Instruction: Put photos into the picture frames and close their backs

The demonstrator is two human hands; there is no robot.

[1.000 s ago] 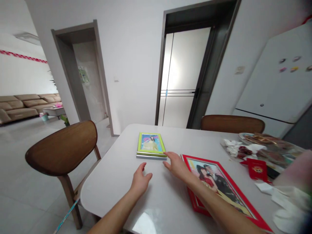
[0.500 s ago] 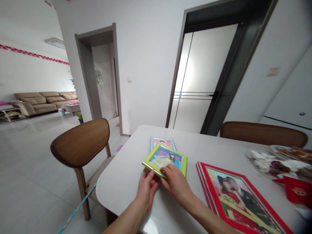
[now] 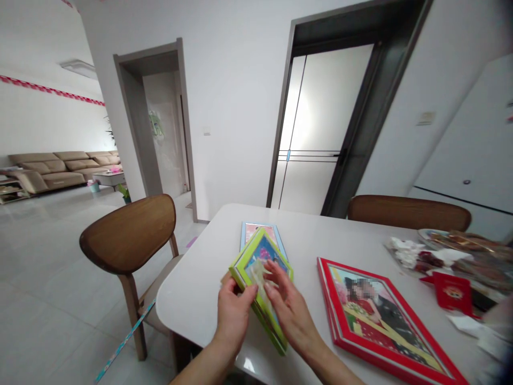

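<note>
My left hand (image 3: 234,313) grips the lower left corner of a green picture frame (image 3: 243,260), its thumb on the front edge. The frame is tilted, one corner pointing toward me. My right hand (image 3: 289,307) is at the frame's right side, its fingers bent over the picture around a pale, crumpled thing too blurred to name. Behind the green frame, a light blue frame (image 3: 256,228) lies on the white table (image 3: 192,283), partly covered. To the right lie red picture frames (image 3: 372,347), stacked, the top one showing two people.
Crumpled tissues (image 3: 404,254), a red packet (image 3: 452,293) and a plate with food lie at the table's right. A brown chair (image 3: 130,232) stands at the left, another (image 3: 409,213) behind the table. A blue patterned strip (image 3: 124,342) slants down beside the left chair.
The green frame has been turned and tilted up toward my left hand. My right fingers have moved over its picture. The whole view has shifted slightly to the right.
</note>
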